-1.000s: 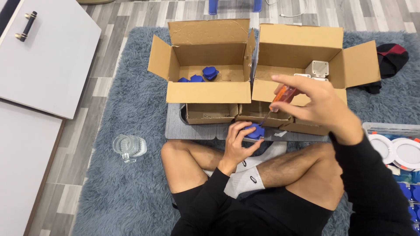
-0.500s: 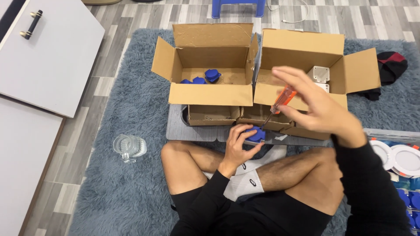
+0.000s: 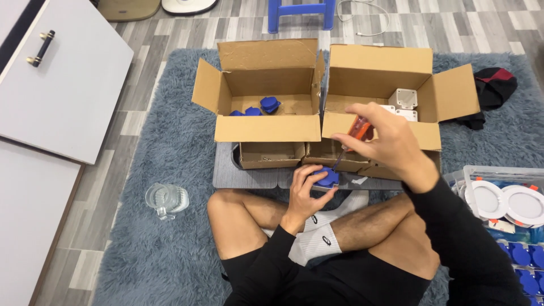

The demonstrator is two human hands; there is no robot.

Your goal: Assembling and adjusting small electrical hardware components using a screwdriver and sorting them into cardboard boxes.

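While your left hand (image 3: 306,190) keeps its fingers clamped around the small blue plastic socket part (image 3: 324,177), your right hand (image 3: 385,141) has its fingers closed on the orange-red handle of a slim screwdriver (image 3: 352,137), whose dark shaft slants down to the blue part. The part sits just above your crossed legs, at the near edge of the flat grey board (image 3: 255,177). I cannot tell if the tip is already seated in a screw, because your fingers hide it.

To do this step well, I think you should bring the shaft more upright over the part, press lightly, and turn only with the fingertips. Let the left thumb stay away from the tip, so a slip does not hurt it.

Around the hands, two open brown cardboard boxes stand side by side. The left box (image 3: 266,127) holds more blue pieces (image 3: 270,104); the right box (image 3: 385,73) holds square white plastic housings (image 3: 403,98). A clear glass jug (image 3: 165,199) lies on the shaggy grey-blue rug (image 3: 153,249), well apart at your left. A clear bin with round white discs (image 3: 504,201) is at your right.
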